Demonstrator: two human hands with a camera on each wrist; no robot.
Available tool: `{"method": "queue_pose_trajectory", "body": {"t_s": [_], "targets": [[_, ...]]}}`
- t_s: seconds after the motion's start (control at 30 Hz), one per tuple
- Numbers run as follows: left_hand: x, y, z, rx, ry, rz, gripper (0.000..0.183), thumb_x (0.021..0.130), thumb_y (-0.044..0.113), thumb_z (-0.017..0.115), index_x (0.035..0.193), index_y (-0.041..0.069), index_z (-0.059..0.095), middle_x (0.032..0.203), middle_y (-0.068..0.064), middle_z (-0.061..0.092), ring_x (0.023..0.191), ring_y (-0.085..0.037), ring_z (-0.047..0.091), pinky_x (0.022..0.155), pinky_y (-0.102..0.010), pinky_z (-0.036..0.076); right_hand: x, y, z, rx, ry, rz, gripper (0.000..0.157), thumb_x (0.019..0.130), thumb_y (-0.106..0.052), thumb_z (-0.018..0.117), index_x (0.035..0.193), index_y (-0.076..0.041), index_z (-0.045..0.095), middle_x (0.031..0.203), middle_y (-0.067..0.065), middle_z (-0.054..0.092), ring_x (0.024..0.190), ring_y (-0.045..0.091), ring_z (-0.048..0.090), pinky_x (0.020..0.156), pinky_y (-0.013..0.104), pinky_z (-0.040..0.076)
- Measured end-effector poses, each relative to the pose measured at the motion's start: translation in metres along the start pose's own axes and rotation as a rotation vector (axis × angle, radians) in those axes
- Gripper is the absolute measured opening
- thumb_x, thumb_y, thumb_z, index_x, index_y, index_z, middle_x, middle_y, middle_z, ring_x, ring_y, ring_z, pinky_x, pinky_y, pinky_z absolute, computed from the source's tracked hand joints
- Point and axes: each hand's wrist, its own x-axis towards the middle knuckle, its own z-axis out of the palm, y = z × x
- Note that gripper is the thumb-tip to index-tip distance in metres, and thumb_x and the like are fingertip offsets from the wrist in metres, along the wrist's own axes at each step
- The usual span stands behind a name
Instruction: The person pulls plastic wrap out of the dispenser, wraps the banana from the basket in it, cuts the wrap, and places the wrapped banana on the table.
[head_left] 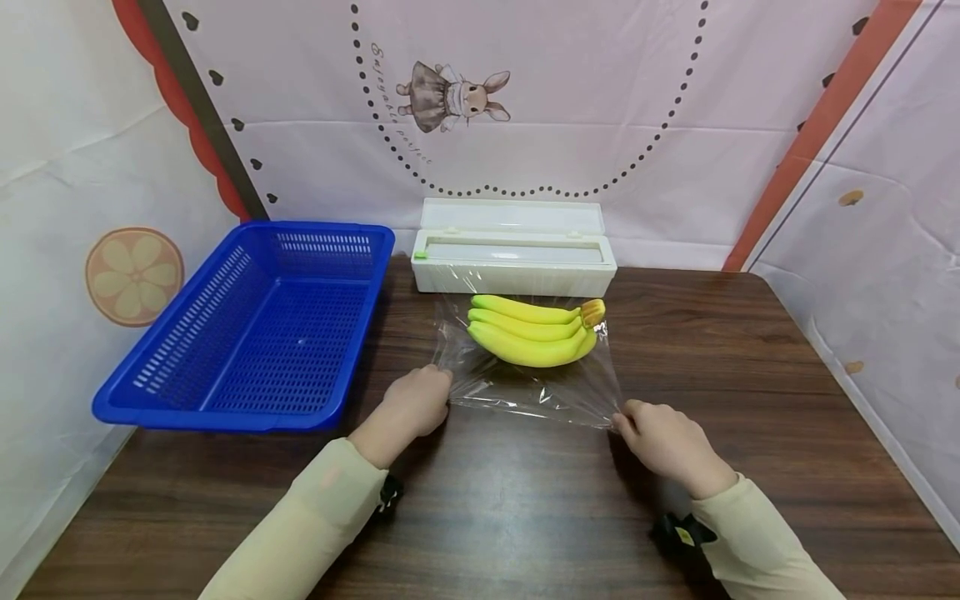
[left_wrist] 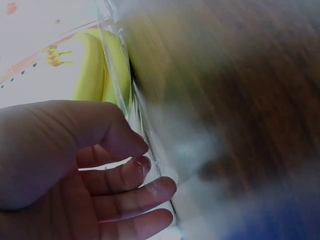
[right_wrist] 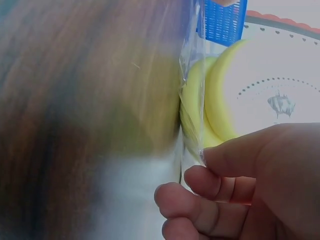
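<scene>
A bunch of yellow bananas (head_left: 528, 332) lies with a sheet of clear plastic wrap (head_left: 517, 392) around it, its stem end to the right. At the sheet's near left corner, my left hand (head_left: 418, 402) pinches the film between thumb and fingers. My right hand (head_left: 667, 442) pinches the near right corner. Between the two hands the near edge is stretched. The film (left_wrist: 145, 125) runs past the left fingertips in the left wrist view. In the right wrist view the film edge (right_wrist: 195, 90) meets the right thumb tip. Behind the bananas, the film reaches toward a white wrap dispenser (head_left: 513, 275).
The dispenser's lid (head_left: 512, 215) stands raised against the back wall cloth, with a small green piece at its left end. A blue plastic basket (head_left: 341, 333) sits on the left of the dark wooden table (head_left: 750, 350). Printed cloth hangs around the sides.
</scene>
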Motion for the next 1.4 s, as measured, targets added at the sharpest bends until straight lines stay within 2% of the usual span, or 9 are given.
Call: {"method": "queue_pose_trajectory", "body": {"t_s": [0.27, 0.47, 0.57, 0.67, 0.97, 1.2, 1.4], "targets": [[-0.002, -0.001, -0.001, 0.015, 0.056, 0.039, 0.026, 0.083, 0.015, 0.066, 0.106, 0.002, 0.063, 0.097, -0.015, 0.060, 0.084, -0.029, 0.061, 0.068, -0.039, 0.053, 0.004, 0.005, -0.004, 0.060, -0.001, -0.012, 0.024, 0.097, -0.025, 0.049, 0.079, -0.011, 0.058, 0.057, 0.000, 0.043, 0.050, 0.014, 0.041, 0.047, 0.029, 0.032], [-0.002, -0.003, -0.001, 0.051, 0.149, 0.086, 0.020, 0.083, 0.016, 0.067, 0.097, 0.003, 0.062, 0.088, -0.012, 0.059, 0.074, -0.025, 0.060, 0.059, -0.035, 0.053, 0.008, 0.011, -0.011, 0.164, -0.017, -0.026, 0.029, 0.099, -0.026, 0.046, 0.078, -0.009, 0.056, 0.057, -0.001, 0.047, 0.048, 0.013, 0.043, 0.046, 0.028, 0.034], [-0.002, -0.003, -0.002, 0.068, 0.210, 0.105, 0.017, 0.084, 0.019, 0.067, 0.091, 0.004, 0.062, 0.084, -0.011, 0.059, 0.072, -0.026, 0.060, 0.057, -0.037, 0.052, 0.011, 0.013, -0.017, 0.199, -0.020, -0.030, 0.030, 0.099, -0.026, 0.045, 0.078, -0.008, 0.056, 0.058, -0.001, 0.051, 0.048, 0.013, 0.045, 0.047, 0.029, 0.035], [-0.003, -0.004, -0.005, 0.074, 0.244, 0.110, 0.019, 0.086, 0.022, 0.066, 0.088, 0.005, 0.061, 0.083, -0.011, 0.060, 0.073, -0.027, 0.061, 0.057, -0.038, 0.052, 0.015, 0.014, -0.020, 0.213, -0.017, -0.034, 0.031, 0.100, -0.027, 0.044, 0.080, -0.007, 0.057, 0.058, -0.001, 0.053, 0.048, 0.014, 0.045, 0.047, 0.029, 0.036], [-0.004, -0.007, -0.016, 0.047, 0.287, 0.108, 0.020, 0.088, 0.027, 0.065, 0.086, 0.008, 0.060, 0.083, -0.009, 0.061, 0.076, -0.027, 0.063, 0.059, -0.041, 0.052, 0.025, 0.017, -0.029, 0.271, -0.003, -0.017, 0.034, 0.101, -0.028, 0.043, 0.083, -0.004, 0.057, 0.059, 0.002, 0.053, 0.048, 0.016, 0.042, 0.046, 0.029, 0.036], [-0.002, -0.009, -0.021, 0.006, 0.299, 0.071, 0.022, 0.092, 0.029, 0.061, 0.080, 0.011, 0.057, 0.077, -0.006, 0.056, 0.073, -0.027, 0.062, 0.057, -0.040, 0.050, 0.037, 0.019, -0.032, 0.289, 0.055, -0.023, 0.034, 0.101, -0.028, 0.043, 0.085, -0.002, 0.059, 0.063, 0.005, 0.057, 0.051, 0.017, 0.045, 0.049, 0.030, 0.038], [0.001, -0.009, -0.026, -0.020, 0.339, 0.064, 0.020, 0.093, 0.028, 0.059, 0.085, 0.010, 0.060, 0.081, -0.009, 0.059, 0.077, -0.029, 0.064, 0.059, -0.042, 0.051, 0.048, 0.020, -0.035, 0.325, 0.078, -0.007, 0.039, 0.101, -0.033, 0.040, 0.084, -0.003, 0.057, 0.065, 0.006, 0.057, 0.053, 0.018, 0.045, 0.050, 0.031, 0.038]]}}
